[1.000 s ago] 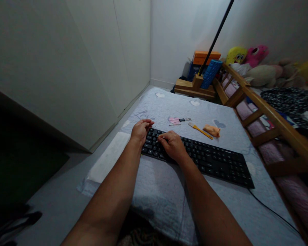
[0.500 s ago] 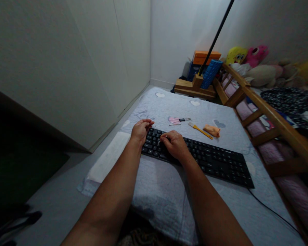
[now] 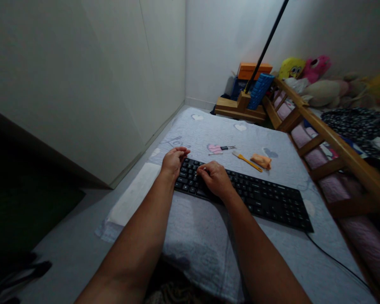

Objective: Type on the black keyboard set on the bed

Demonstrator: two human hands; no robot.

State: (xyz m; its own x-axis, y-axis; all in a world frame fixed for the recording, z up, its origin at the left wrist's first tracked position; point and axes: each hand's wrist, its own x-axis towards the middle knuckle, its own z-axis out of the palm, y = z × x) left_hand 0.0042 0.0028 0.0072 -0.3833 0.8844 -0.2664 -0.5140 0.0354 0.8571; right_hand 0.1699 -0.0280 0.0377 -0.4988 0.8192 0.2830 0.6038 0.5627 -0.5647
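Note:
A black keyboard [image 3: 272, 202] lies at a slant across the cloth-covered surface, its cable leaving from the right end. My left hand [image 3: 174, 161] rests at the keyboard's left end, fingers loosely stretched and holding nothing I can see. Over the left part of the keys, my right hand [image 3: 214, 177] is closed in a pinch. A small white tip shows between its thumb and finger, apparently of a cotton swab [image 3: 205, 169]; most of it is hidden. Beyond the keyboard lies another cotton swab [image 3: 215, 153], beside pink-handled tweezers [image 3: 223, 148].
A yellow-handled brush [image 3: 248, 161] and a crumpled orange cloth [image 3: 261, 161] lie behind the keyboard. A white folded sheet [image 3: 134, 194] is at the left edge. A wooden bed rail [image 3: 329, 131] runs along the right, and a pale cabinet [image 3: 120, 84] stands left.

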